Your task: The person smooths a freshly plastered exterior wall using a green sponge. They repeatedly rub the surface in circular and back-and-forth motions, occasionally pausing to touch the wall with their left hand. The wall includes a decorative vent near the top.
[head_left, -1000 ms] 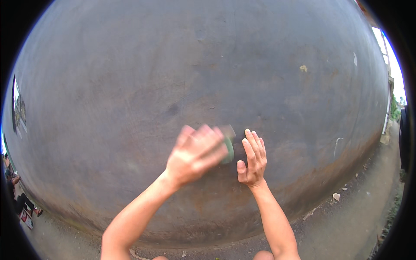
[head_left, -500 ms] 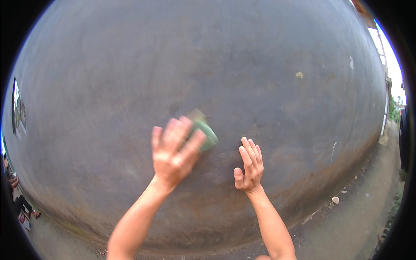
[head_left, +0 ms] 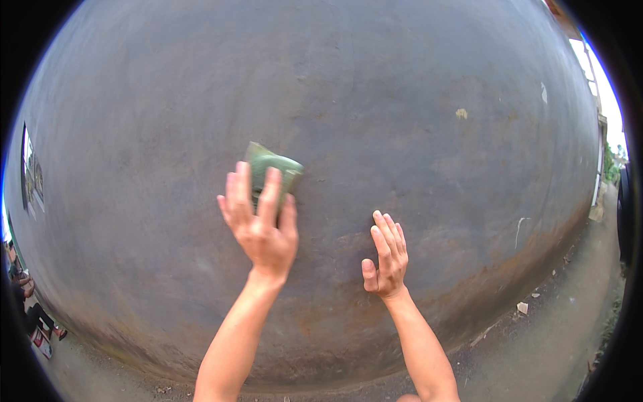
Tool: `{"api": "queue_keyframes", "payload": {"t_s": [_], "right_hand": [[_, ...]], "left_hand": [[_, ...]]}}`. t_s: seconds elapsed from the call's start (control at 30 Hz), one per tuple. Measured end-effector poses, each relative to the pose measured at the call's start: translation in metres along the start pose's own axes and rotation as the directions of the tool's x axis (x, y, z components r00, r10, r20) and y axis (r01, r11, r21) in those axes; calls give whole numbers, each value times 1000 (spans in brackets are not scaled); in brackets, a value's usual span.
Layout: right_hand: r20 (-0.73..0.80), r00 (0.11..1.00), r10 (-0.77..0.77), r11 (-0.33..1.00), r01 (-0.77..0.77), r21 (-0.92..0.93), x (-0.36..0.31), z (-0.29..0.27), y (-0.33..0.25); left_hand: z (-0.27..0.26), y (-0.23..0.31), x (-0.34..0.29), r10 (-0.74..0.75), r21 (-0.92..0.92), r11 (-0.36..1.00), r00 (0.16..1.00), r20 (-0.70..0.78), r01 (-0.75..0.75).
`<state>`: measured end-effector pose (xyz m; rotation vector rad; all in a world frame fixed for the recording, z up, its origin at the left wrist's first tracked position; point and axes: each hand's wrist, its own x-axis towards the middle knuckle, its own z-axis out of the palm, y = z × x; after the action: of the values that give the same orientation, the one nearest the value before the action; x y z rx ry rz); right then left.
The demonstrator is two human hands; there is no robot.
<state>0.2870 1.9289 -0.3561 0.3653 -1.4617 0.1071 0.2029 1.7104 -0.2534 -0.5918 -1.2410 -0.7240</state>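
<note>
Under the fingers of my left hand (head_left: 262,234) is a folded green sheet (head_left: 276,165), held flat to the dark grey wall (head_left: 395,87). Its upper part shows beyond my fingertips, with a brownish-green corner sticking up; the rest lies behind the fingers. I cannot make out its material. To the right and a little lower, my right hand (head_left: 387,260) is against the wall with fingers stretched out and thumb apart, holding nothing.
Brown stains run along the wall's lower part, and a pale patch (head_left: 461,114) marks its upper right. A window (head_left: 28,171) is at the far left, above a seated person (head_left: 37,315). Right of the wall's foot lies a path (head_left: 536,348) with a pale stone (head_left: 522,307).
My left hand has moved up the wall with the green sheet, which has gone up and to the left. My right hand has stayed in place.
</note>
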Motion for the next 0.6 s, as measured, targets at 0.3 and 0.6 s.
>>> {"api": "queue_keyframes", "payload": {"t_s": [0.3,0.6], "right_hand": [[-80,997,-8,1000,10,25,3,1,6],[-85,996,2,1000,1,30,2,1,4]], "left_hand": [[0,6,14,-50,-33,998,999,-13,50],[-7,3,-10,161,-49,986,978,130,-156]]}}
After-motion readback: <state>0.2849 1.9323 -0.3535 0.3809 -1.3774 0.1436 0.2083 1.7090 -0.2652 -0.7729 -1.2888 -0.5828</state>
